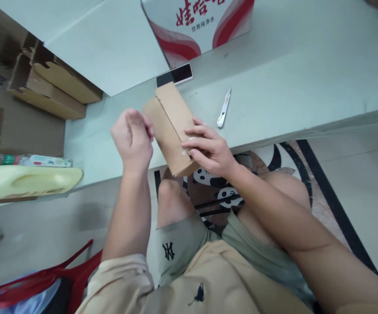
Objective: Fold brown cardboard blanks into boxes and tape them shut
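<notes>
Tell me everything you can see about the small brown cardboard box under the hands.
The small cardboard box is plain brown, flat and oblong, closed, with a flap seam running along its top. It lies slanted on the pale table, its near end jutting over the table edge. The right hand presses fingers on its near end, where clear tape glints. The left hand, loosely fisted, is at its left edge; contact is unclear.

Closed brown cardboard box (172, 126) overhangs table edge.

Packing workshop: stacked cardboard boxes (49, 85)
</notes>
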Action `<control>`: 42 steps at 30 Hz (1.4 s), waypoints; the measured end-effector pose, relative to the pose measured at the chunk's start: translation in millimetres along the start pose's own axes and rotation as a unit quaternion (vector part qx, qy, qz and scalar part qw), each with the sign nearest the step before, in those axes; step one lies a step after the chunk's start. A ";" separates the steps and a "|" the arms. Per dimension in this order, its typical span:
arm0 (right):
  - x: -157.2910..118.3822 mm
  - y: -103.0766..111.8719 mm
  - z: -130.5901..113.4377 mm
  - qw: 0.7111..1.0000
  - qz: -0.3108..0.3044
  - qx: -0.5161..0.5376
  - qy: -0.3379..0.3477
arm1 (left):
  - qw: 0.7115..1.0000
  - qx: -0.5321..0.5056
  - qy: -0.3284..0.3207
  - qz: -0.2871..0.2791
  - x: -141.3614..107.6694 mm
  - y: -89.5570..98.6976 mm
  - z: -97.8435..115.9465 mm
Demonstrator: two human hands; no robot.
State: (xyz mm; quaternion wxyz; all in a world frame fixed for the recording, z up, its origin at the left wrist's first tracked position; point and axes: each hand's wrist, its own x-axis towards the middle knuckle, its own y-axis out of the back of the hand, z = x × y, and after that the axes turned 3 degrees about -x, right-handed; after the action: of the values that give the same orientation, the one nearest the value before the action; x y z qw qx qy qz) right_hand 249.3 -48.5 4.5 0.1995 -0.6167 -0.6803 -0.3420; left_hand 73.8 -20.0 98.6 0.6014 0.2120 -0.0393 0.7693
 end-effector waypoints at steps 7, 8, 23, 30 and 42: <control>2.8 7.1 5.7 0.999 0.033 0.001 -0.033 | 0.953 0.175 -0.109 -0.223 61.7 -7.5 -40.8; 4.5 10.7 9.8 0.996 0.057 -0.013 -0.067 | 0.953 0.173 -0.097 -0.229 63.6 -6.6 -44.9; 6.3 55.1 55.0 0.814 -0.089 -0.426 -0.385 | 0.967 0.232 -0.097 -0.050 51.9 1.2 -86.2; 10.6 63.8 64.8 0.811 -0.083 -0.394 -0.424 | 0.979 0.190 0.058 -0.041 49.9 -24.4 -53.6; -0.9 85.1 -3.0 0.982 0.098 -0.053 -0.153 | 0.979 0.188 0.075 -0.016 39.8 -27.1 -43.6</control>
State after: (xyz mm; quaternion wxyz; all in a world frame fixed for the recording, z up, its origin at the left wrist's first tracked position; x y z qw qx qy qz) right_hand 332.0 -50.9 24.6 0.0927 -0.7352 -0.6200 -0.2576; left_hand 79.7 37.4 68.7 0.5644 0.2635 0.1543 0.7670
